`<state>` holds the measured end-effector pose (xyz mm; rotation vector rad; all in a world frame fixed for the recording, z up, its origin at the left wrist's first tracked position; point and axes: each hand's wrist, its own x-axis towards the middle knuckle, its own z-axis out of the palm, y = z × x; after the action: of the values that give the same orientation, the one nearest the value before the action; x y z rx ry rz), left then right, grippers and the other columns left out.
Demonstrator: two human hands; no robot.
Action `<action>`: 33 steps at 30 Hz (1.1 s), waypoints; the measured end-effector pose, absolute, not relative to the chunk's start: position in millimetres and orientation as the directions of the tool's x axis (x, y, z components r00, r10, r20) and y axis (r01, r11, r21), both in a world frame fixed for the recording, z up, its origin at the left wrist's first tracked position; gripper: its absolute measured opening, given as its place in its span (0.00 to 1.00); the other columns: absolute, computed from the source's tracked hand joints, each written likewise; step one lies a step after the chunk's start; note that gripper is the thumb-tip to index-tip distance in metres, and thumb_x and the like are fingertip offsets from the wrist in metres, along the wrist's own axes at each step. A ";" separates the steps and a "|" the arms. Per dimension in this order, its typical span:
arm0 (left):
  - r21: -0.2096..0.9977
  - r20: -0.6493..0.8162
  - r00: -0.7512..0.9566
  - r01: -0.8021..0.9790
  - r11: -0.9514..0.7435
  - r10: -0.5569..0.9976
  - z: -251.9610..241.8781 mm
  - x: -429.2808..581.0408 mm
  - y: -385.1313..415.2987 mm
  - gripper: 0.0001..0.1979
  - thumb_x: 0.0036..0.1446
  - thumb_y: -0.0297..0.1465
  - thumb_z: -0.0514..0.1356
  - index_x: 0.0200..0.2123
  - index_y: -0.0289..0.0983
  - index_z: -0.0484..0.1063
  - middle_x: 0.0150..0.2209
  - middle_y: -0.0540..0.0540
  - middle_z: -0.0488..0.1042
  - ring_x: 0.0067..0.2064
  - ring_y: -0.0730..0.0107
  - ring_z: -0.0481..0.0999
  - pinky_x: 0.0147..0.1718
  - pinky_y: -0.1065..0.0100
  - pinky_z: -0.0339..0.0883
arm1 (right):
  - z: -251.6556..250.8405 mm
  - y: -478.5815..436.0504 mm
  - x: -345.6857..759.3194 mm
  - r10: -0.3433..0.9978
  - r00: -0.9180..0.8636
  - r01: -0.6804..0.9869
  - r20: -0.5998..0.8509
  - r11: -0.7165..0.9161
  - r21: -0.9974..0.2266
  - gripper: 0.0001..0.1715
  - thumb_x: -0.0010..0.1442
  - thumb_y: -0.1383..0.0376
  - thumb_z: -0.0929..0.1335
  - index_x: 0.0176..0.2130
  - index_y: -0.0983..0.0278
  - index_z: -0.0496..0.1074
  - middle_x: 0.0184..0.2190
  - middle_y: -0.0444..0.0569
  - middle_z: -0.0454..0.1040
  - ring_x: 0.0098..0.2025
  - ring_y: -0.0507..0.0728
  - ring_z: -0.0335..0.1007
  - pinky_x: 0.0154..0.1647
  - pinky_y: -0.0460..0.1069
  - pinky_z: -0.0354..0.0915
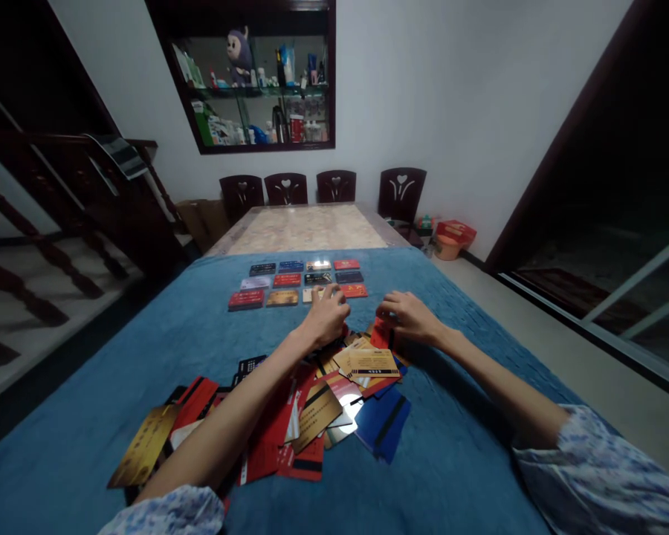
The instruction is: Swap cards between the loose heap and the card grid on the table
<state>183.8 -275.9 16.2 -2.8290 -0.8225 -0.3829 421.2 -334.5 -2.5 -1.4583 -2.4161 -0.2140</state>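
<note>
A loose heap of plastic cards [312, 416] in red, gold, blue and other colours spreads over the blue cloth. My right hand [408, 318] is above the heap's far right side, fingers closed on a red card [380, 333] with a dark stripe. Over the far edge of the heap is my left hand [324, 321], fingers curled downward; its grip is partly hidden, with a bit of red below it. Just beyond it, small card stacks stand in rows, among them a red stack [246, 299], a gold stack [282, 298] and an orange-red stack [354, 290].
The blue cloth [189, 327] covers the near part of a long table, whose patterned top [317, 227] shows beyond. Several dark chairs [337, 186] line the far end. A railing [39, 253] stands left; an orange tub [447, 247] sits on the floor at right.
</note>
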 end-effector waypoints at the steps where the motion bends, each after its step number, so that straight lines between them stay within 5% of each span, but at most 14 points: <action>1: -0.089 0.290 0.816 0.544 -0.834 0.501 15.5 182.6 -280.5 0.06 0.56 0.28 0.60 0.37 0.37 0.78 0.49 0.38 0.73 0.61 0.46 0.57 0.54 0.41 0.50 | -4.3 -338.8 419.6 0.832 -0.442 0.877 0.336 0.479 -0.032 0.09 0.62 0.69 0.63 0.37 0.62 0.74 0.35 0.51 0.74 0.39 0.57 0.65 0.37 0.50 0.52; 22: 0.090 0.227 0.798 0.553 -0.828 0.558 4.6 178.4 -365.5 0.10 0.65 0.32 0.54 0.43 0.37 0.73 0.49 0.38 0.73 0.61 0.45 0.58 0.57 0.37 0.51 | -14.0 -393.5 400.9 0.754 -0.550 0.742 0.358 0.639 -0.205 0.11 0.65 0.59 0.65 0.38 0.63 0.73 0.38 0.53 0.72 0.42 0.59 0.62 0.43 0.54 0.59; 33: 0.116 0.236 0.813 0.520 -0.846 0.532 1.9 167.1 -368.7 0.12 0.65 0.36 0.54 0.45 0.37 0.72 0.52 0.39 0.71 0.59 0.47 0.61 0.57 0.38 0.51 | -5.2 -402.0 400.0 0.750 -0.576 0.721 0.326 0.654 -0.230 0.20 0.64 0.50 0.66 0.43 0.63 0.73 0.39 0.55 0.71 0.42 0.60 0.61 0.43 0.55 0.60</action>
<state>167.1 -368.7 1.9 -3.0354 -0.8807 -0.4160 400.0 -402.0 -5.2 -1.1588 -2.4789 0.1003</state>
